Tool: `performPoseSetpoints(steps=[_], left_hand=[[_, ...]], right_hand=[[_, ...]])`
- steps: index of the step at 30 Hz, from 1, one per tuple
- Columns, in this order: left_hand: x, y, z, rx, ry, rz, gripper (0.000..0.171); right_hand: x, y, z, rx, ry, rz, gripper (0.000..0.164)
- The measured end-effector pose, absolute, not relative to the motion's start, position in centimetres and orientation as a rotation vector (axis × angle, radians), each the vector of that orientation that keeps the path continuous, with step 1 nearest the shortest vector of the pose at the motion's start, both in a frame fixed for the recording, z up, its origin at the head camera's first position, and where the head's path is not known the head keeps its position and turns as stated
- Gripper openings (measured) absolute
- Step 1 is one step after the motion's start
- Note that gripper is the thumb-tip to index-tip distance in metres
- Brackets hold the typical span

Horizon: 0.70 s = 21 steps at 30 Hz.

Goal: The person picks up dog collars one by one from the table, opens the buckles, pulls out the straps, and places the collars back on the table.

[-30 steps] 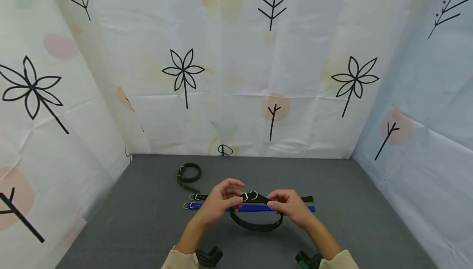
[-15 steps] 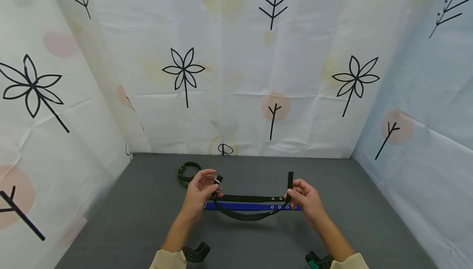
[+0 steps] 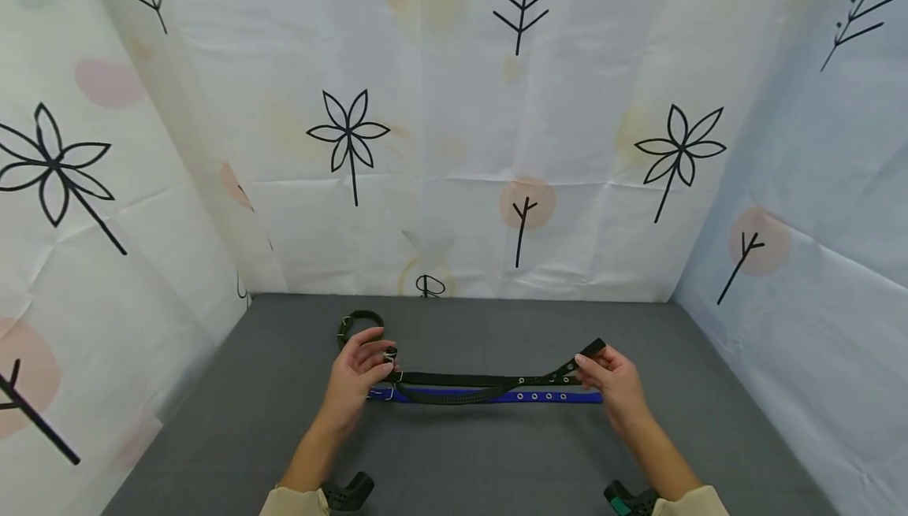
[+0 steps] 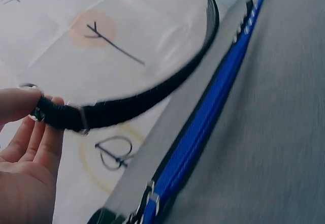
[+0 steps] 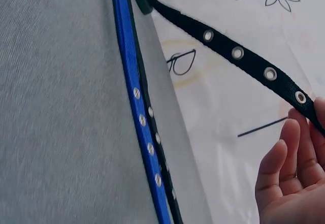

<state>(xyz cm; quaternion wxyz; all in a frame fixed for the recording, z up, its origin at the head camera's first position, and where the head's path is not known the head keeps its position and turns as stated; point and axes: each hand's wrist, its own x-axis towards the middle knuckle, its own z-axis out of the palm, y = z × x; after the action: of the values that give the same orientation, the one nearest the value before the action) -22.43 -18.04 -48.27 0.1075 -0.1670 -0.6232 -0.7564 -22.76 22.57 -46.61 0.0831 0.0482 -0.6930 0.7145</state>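
A dark collar [image 5: 237, 53] with metal eyelets hangs between my two hands above the table. My left hand [image 3: 349, 382] pinches its buckle end between thumb and fingers, as the left wrist view shows. The right hand [image 3: 615, 388] pinches the tip beyond the eyelets. The middle of this collar [image 4: 127, 107] sags slightly. Beneath it on the table, a blue collar [image 3: 567, 397] lies stretched out straight. Just behind the blue one, a second black collar [image 3: 447, 380] lies parallel. My left fingers partly hide the buckle.
A green collar [image 3: 347, 325] lies coiled at the back left of the grey table [image 3: 482, 461], partly behind my left hand. Patterned white cloth [image 3: 440, 217] stands behind the table and along both sides. Each wrist carries a dark device [image 3: 349, 492].
My hands have moved apart, left hand leftward and right hand rightward. The dark collar has gone from a closed loop to a nearly straight strap stretched between them.
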Motion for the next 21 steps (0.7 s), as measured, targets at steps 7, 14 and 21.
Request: performPoseSetpoints(steps=[7, 14, 21], left_hand=[[-21.8, -20.1, -48.2, -0.293, -2.206, -1.954, 0.042], [-21.9, -22.2, -48.9, -0.222, -2.484, -1.952, 0.036], [-22.2, -24.3, -50.0, -0.293, -2.542, -2.295, 0.036]], right_hand=[[-22.3, 24.4, -47.0, 0.014, -2.352, 1.943, 0.016], [-22.2, 25.8, -47.1, -0.135, -2.656, 1.810, 0.019], [-22.4, 26.4, -47.7, -0.029, -2.838, 1.607, 0.020]])
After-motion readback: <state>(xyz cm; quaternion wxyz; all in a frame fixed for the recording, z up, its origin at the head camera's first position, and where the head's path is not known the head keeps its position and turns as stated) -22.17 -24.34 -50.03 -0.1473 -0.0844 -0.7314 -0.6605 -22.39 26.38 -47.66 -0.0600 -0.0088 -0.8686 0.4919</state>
